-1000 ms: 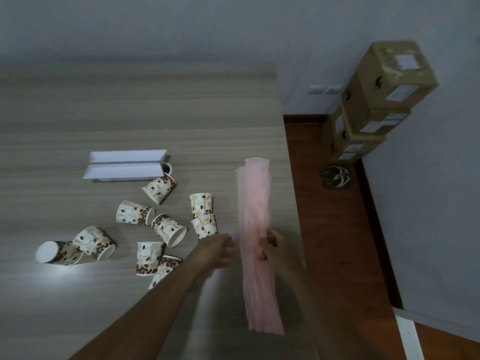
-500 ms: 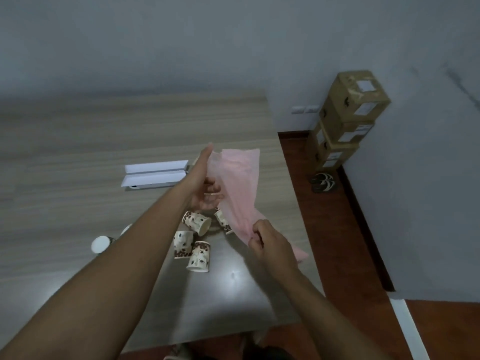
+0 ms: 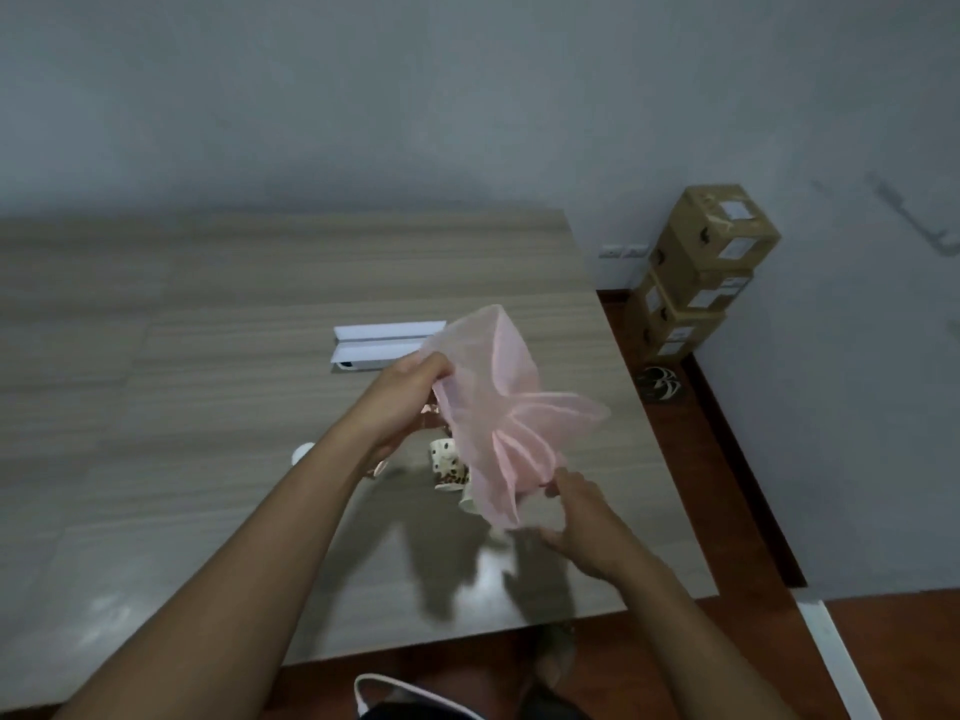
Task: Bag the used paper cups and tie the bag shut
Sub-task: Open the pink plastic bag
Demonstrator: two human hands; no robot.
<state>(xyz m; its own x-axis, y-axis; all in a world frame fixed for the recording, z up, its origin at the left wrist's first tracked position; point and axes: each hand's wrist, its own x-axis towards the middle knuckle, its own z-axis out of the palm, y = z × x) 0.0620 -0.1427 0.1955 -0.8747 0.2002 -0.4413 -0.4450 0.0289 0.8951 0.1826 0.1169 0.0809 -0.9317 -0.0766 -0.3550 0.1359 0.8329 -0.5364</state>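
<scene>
A thin pink plastic bag [image 3: 493, 402] hangs in the air above the wooden table [image 3: 208, 407], partly spread out. My left hand [image 3: 400, 402] pinches its upper left edge. My right hand [image 3: 582, 527] holds its lower end, fingers curled round the plastic. Beneath the bag lie brown-and-white patterned paper cups [image 3: 448, 462]; only a few show, the others are hidden behind my left arm and the bag. One white cup rim [image 3: 303, 452] peeks out left of my forearm.
A white folded box [image 3: 379, 345] lies on the table beyond the bag. The table's right edge runs close by my right hand. Stacked cardboard boxes [image 3: 701, 272] and sandals [image 3: 658, 383] stand on the red floor by the wall.
The bag was lifted off the table and has spread wider. My left hand now pinches its edge from the side; my right hand stays at its lower end. The camera has pulled back.
</scene>
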